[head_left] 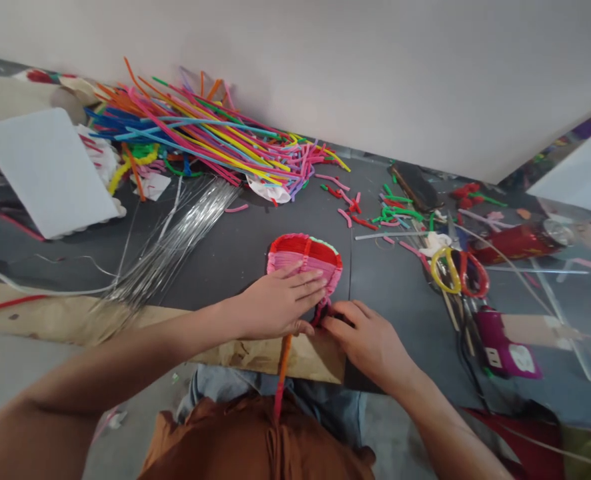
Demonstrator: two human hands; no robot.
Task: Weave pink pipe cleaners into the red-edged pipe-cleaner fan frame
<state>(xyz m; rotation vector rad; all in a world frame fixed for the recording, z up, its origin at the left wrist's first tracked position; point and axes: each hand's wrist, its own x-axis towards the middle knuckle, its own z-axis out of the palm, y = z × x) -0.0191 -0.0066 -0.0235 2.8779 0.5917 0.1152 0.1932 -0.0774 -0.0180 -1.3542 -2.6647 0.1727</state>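
On the dark table in front of me lies a fan-shaped piece made of pipe cleaners [321, 251], red at the top and pink below, with a bit of mint green on its rim. My left hand [280, 300] rests over its lower part, fingers stretched out flat. At the piece's narrow lower end, my right hand [360, 333] is closed, its fingertips around a dark red pipe cleaner [320, 312]; the exact grip is partly hidden. An orange-to-red pipe cleaner stem [283, 373] runs from under my left hand toward my body.
A heap of coloured pipe cleaners [215, 137] and a bundle of thin wires [175, 230] lie at the back left. Cut pieces, a dark phone-like object [415, 187], scissors [445, 270], a red can [520, 241] and a magenta device [508, 343] are on the right.
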